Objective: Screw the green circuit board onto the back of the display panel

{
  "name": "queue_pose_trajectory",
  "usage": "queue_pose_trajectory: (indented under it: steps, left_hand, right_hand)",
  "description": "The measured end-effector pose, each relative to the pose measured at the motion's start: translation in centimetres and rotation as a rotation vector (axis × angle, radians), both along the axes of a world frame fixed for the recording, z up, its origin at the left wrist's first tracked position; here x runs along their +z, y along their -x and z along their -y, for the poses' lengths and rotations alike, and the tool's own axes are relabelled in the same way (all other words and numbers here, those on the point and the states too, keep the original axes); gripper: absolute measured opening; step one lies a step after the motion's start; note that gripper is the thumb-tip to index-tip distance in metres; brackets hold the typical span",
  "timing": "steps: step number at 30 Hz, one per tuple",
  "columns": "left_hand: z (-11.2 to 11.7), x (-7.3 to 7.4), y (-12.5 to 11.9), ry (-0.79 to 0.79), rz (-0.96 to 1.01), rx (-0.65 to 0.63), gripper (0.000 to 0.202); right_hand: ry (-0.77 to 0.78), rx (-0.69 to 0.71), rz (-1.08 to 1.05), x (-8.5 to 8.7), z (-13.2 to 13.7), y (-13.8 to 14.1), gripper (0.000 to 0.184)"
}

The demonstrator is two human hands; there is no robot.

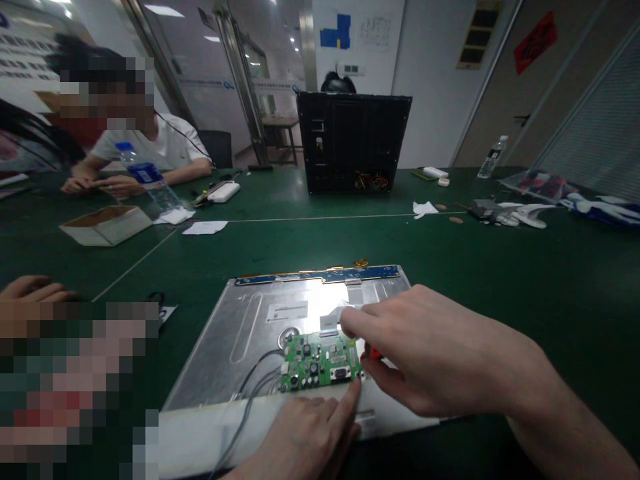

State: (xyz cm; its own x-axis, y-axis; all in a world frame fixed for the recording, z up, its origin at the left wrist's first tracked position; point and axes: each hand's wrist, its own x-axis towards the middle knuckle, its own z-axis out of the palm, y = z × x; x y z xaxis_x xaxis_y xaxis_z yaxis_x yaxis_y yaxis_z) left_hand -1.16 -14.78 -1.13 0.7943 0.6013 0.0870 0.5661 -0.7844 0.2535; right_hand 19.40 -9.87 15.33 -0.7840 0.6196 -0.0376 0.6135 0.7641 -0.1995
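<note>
A green circuit board [320, 363] lies on the metal back of a flat display panel [220, 353], with cables running from its left side. My right hand [425, 347] is closed around a screwdriver [371, 351]; only part of its red and black handle shows, and the tip is hidden. Below the board rests my left hand [310, 433], its index finger stretched to the board's lower right corner beside a small dark screw [359, 375]. Nothing shows held in that hand. A blue strip board [320, 275] runs along the panel's far edge.
A black monitor housing [355, 143] stands across the green table [500, 280]. At the left are an open box [106, 225], a water bottle [150, 177] and a seated person [165, 143]. Another person's hand [37, 289] is near left. Gloves [525, 215] lie at right.
</note>
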Motion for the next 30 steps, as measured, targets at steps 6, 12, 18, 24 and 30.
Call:
queue_pose_trajectory:
  steps: [6,12,18,24,30]
  left_hand:
    - [-0.12,0.24,-0.07,0.008,0.004,0.008,0.032]
    - [-0.01,-0.23,0.27,-0.049,0.029,-0.021,0.039]
    - [0.00,-0.10,0.08,-0.022,0.020,-0.010,0.037]
    - [0.04,-0.15,0.00,-0.023,0.030,0.009,0.037]
    - [-0.08,-0.24,0.12,-0.042,0.003,-0.019,0.041]
  right_hand:
    - [0.001,0.003,-0.001,-0.07,-0.17,0.08,0.017]
    - [-0.049,-0.066,0.029,-0.46,-0.33,0.17,0.020]
    - [-0.031,-0.016,0.013,-0.05,0.07,-0.03,0.008]
    - [-0.040,-0.030,0.018,-0.30,-0.34,0.17,0.019]
    - [-0.075,-0.102,0.026,-0.51,-0.54,0.23,0.016]
